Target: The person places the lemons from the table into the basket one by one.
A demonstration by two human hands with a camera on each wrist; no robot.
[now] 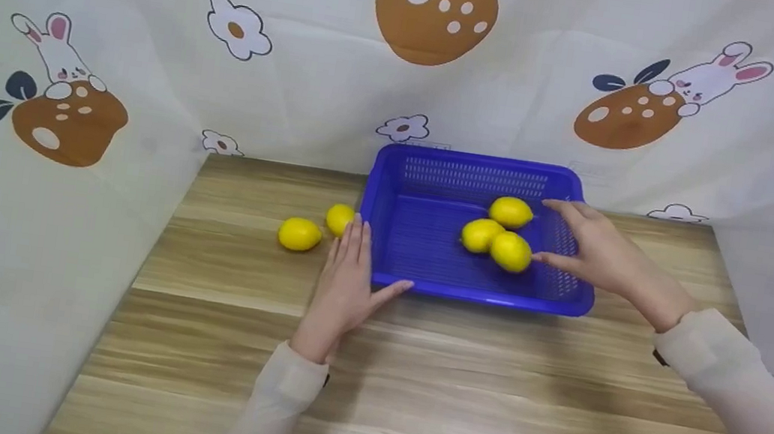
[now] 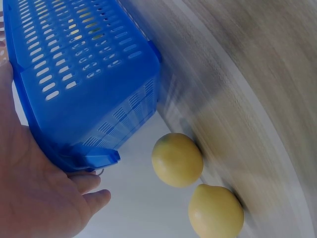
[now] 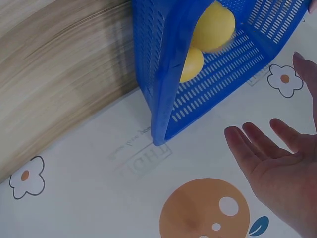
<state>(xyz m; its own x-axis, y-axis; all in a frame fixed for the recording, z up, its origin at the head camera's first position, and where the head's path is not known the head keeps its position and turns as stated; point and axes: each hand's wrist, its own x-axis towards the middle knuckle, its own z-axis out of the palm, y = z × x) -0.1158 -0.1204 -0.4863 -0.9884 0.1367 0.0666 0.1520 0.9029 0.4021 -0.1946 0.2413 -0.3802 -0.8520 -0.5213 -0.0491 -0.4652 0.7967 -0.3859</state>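
A blue plastic basket with slotted walls stands on the wooden table, holding three yellow lemons toward its right side. My left hand rests along the basket's left rim, fingers straight and thumb over the front rim. Two more lemons lie on the table just left of the basket, one beside my left fingertips. Over the basket's right end, my right hand is spread with nothing in it, thumb and fingers apart near the lemons. The right wrist view shows its palm and loosely bent fingers beyond the basket rim.
The wooden table stretches in front of the basket toward me. Behind it and at both sides hangs a pale cloth printed with rabbits, brown fruit and flowers. The basket's back rim stands close to the cloth.
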